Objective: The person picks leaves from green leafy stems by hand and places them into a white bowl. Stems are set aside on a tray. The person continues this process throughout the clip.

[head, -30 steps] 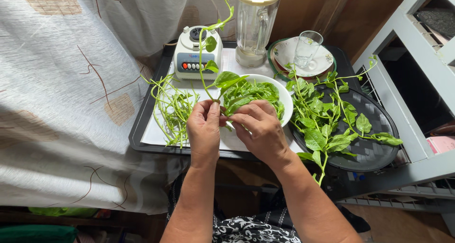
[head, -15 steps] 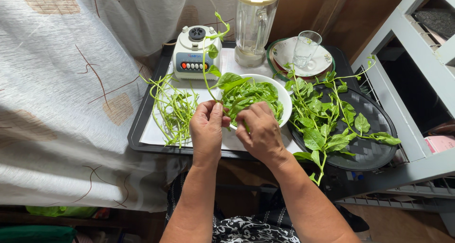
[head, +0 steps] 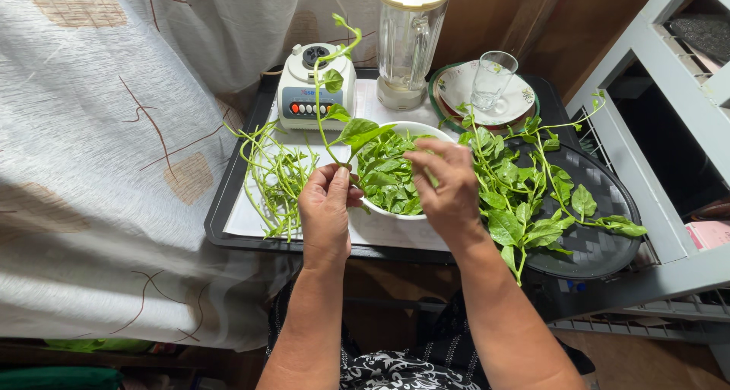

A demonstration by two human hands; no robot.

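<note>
The left hand (head: 325, 207) pinches the bottom of a long green vine stem (head: 319, 93) between thumb and fingertips, holding it nearly upright. The stem is thin and pale green, curling over at its tip near twelve o'clock, with a few small leaves along it and one broad, glossy leaf low down, drooping toward the white bowl (head: 380, 207). The right hand (head: 449, 181) hovers over the bowl's three o'clock edge, its fingers drawn loosely together; whether they grip a leaf I cannot tell. The bowl is heaped with plucked green leaves. At nine o'clock from the bowl lies a tangle of bare stems (head: 277, 177) on white paper lining the black tray (head: 228, 207). At three o'clock a pile of leafy vines (head: 525, 200) rests on a dark round woven tray (head: 601, 245). Behind, near twelve o'clock, stand a blender base (head: 304, 93), a clear blender jar (head: 407, 40) and a glass (head: 490, 78) on a plate.
</note>
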